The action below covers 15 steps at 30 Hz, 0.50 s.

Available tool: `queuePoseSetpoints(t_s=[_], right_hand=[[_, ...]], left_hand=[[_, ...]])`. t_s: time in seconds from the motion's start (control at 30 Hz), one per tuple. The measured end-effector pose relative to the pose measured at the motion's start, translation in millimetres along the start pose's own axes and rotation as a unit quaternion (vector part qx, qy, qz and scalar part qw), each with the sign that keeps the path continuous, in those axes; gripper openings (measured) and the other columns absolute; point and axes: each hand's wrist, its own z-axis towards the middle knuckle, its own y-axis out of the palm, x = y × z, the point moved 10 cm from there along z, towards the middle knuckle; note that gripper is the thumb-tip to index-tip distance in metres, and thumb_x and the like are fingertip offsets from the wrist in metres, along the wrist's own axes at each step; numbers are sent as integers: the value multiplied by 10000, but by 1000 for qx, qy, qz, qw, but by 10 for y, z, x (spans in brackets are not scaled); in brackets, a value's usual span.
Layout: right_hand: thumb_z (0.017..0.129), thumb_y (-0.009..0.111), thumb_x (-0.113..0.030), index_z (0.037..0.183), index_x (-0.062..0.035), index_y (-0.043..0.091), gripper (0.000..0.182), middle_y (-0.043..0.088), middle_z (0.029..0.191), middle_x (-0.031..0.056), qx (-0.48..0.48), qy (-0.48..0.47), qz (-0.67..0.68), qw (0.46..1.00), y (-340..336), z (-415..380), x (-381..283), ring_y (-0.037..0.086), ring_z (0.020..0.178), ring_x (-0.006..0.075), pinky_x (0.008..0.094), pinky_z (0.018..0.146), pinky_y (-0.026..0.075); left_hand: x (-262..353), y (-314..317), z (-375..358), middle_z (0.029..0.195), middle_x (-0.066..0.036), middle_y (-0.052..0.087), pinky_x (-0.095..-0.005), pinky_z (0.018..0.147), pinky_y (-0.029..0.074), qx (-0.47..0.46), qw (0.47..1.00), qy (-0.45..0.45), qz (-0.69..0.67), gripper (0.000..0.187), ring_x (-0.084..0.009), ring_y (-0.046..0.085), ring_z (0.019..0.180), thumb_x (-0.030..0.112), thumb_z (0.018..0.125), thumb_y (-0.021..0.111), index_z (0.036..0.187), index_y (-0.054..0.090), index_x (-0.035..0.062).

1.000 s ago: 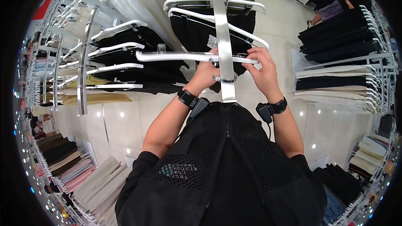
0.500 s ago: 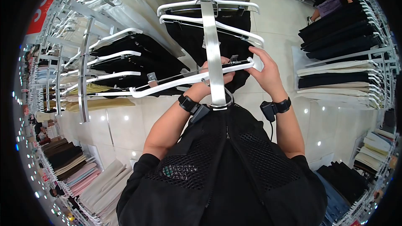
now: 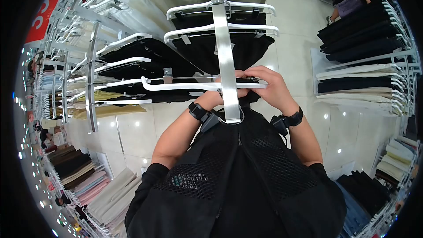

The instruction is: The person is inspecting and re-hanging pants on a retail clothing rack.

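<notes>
A white clip hanger [image 3: 185, 84] lies level in front of my chest, crossing under the metal rack arm [image 3: 224, 48]. My left hand [image 3: 216, 98] grips it just left of the arm, partly hidden behind the arm. My right hand [image 3: 271, 87] is closed over the hanger's right end and its clip, with a bit of black cloth [image 3: 251, 99] below it. Two more white hangers with black garments [image 3: 220, 44] hang on the arm farther out.
Rows of white hangers with black, cream and tan trousers [image 3: 132, 61] fill the left. Racks of dark and light trousers [image 3: 365, 53] stand to the right. Folded clothes [image 3: 83, 180] lie on shelves at lower left. Another person [image 3: 352, 0] is at the upper right. The floor is glossy tile [image 3: 132, 128].
The hanger has swung from tilted back to level and come closer to my chest. My right hand has closed down over its right end.
</notes>
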Motion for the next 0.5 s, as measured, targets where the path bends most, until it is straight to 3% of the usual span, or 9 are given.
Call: queuePoseSetpoints(t_s=[0.1,0.17,0.23,0.3,0.33,0.5], right_hand=[[844,812,-8,1236,-31,737,400,749,1192,122,-2,2,3,1000,59,27,-51,731,1089,304,370,939,590],[843,804,3,1271,-40,724,438,748,1198,117,-9,47,38,998,79,43,-20,732,1086,300,372,944,588],[844,799,10,1287,-44,717,454,753,1193,116,-20,28,31,999,98,47,-53,736,1079,300,371,941,590],[844,794,16,1303,-47,710,471,757,1188,115,-31,10,23,999,111,38,-86,741,1072,301,371,938,591],[838,792,29,1294,-44,715,468,765,1180,115,-31,7,16,999,110,27,-91,747,1062,302,368,926,597],[819,797,59,1241,-36,745,436,787,1160,116,-34,-3,12,999,107,-12,-134,768,1031,302,352,887,613]], left_hand=[[-110,-18,-16,1007,-103,729,-392,768,557,-10,1000,-9,5,298,-272,709,876,151,823,851,1074,737,39],[-173,30,-114,1007,-95,732,-412,803,572,-3,991,128,-28,268,-288,718,903,103,817,862,1059,758,54],[-96,-21,-178,1047,-101,745,-432,856,585,21,993,112,-12,255,-305,735,949,72,820,861,1058,770,71],[80,-65,-190,851,-3,638,-310,722,512,11,995,87,-42,170,-117,601,797,71,857,810,932,658,54],[110,-30,-154,865,-12,642,-317,739,518,-23,996,68,-58,182,-128,615,815,94,857,814,971,678,54],[175,-83,-233,925,-41,661,-334,786,541,-18,999,14,-26,229,-159,643,871,116,853,824,1026,693,42]])
